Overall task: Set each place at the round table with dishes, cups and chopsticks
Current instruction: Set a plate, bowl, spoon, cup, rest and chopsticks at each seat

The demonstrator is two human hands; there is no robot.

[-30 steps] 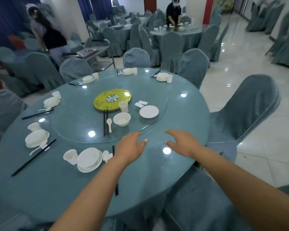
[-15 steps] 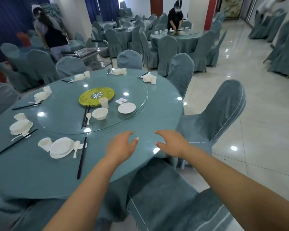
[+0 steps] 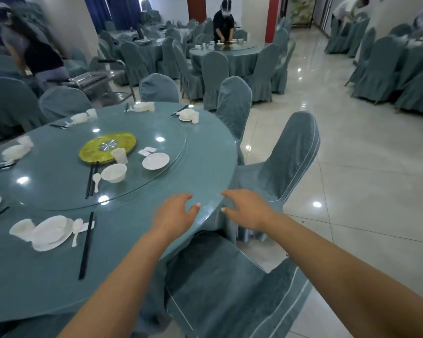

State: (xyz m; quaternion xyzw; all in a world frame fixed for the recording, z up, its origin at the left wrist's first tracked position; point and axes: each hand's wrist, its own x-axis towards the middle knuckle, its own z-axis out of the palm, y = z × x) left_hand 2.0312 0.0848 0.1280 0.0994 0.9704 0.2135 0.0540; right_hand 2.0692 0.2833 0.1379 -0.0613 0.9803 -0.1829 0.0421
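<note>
Fingers on the left hand are spread and loose, and they hold nothing. The right hand is loose too, with nothing in it. Both hands hang over the near edge of the table, in front of a chair. This spot on the table has no dishes yet.

Just to the left is a place that looks done. It has a cup, a bowl on a plate, a spoon and black chopsticks.

A little farther, on the glass turntable, loose things wait, likely for the bare spot: more chopsticks, a small spoon, a bowl, a second cup and a flat plate. A gold disc sits in the middle.

The dishes look white and thin, so they are likely light. They may be smooth and slide on the glass. If they are china, they could chip if bumped. The plate is best lifted by its rim, the bowl by its side, and the cup around its middle. The chopsticks are thin and stiff, so pinching both together near the middle should work.

Far across the table, more places are set.
</note>
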